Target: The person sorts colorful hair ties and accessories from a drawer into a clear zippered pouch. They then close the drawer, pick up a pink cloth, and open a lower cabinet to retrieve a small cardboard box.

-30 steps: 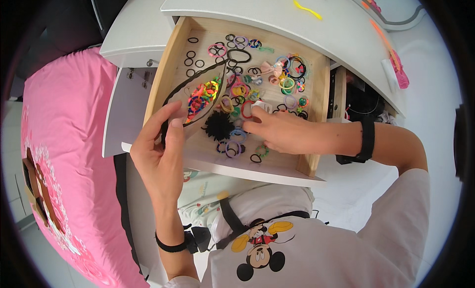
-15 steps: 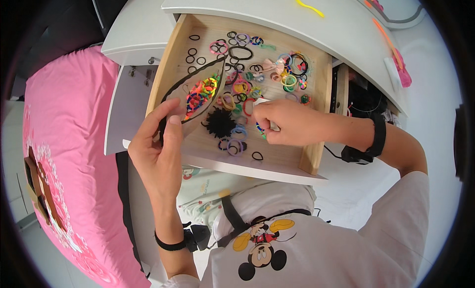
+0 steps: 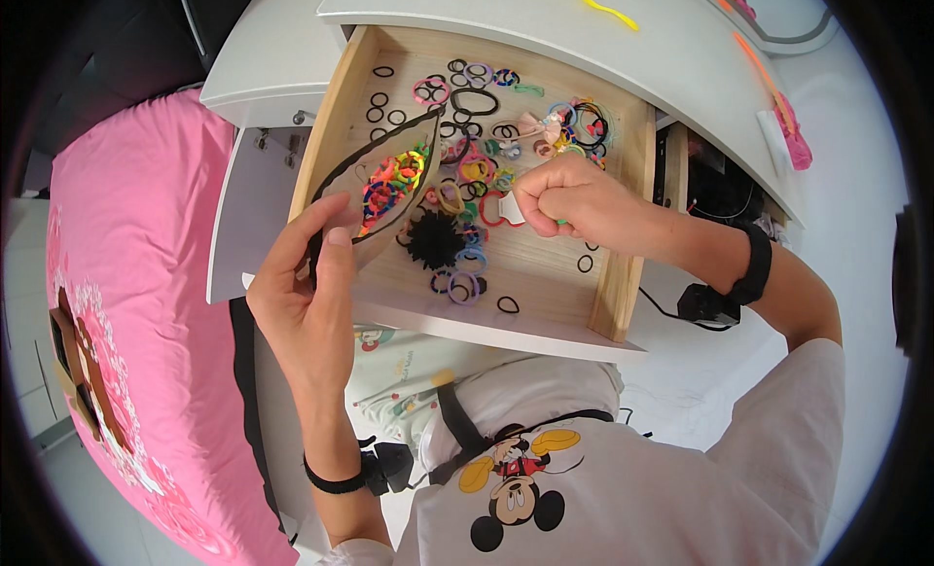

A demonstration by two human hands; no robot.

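Beige black-edged pouch [image 3: 375, 182], colourful bands inside

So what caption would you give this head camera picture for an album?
Left hand holds open a pouch of colourful hair ties over a wooden drawer; right hand pinches a small item.

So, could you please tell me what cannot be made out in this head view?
- What the right hand pinches: its curled fingers hide most of it.
- Pouch contents deeper in: its flap and the left hand cover them.
- Small hair ties at the drawer back: too small to make out.
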